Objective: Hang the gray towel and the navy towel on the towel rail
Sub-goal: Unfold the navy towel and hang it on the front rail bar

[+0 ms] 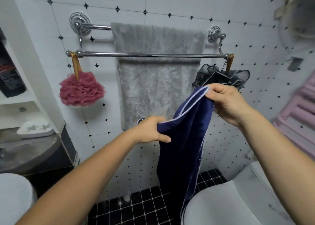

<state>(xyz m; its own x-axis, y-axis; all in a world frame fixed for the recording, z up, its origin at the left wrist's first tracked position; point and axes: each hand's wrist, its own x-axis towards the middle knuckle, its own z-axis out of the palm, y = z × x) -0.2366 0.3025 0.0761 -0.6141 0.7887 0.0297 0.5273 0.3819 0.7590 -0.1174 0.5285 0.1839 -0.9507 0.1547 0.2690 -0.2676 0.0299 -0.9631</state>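
The gray towel (158,81) hangs over the back bar of the chrome double towel rail (102,54) on the white tiled wall, passing behind the bare front bar. The navy towel (184,139), edged in white, hangs bunched below the rail in front of the gray towel's lower right corner. My left hand (152,130) grips its upper edge low and left. My right hand (225,103) pinches the same edge higher and to the right, just under the rail's right end. The rest of the navy towel dangles toward the floor.
A pink bath puff (81,90) hangs from the rail's left end, a dark mesh puff (221,77) from its right end. Shelves with a white soap dish (36,129) stand on the left. A white toilet (230,202) sits at lower right, a pink rack (300,115) at the right edge.
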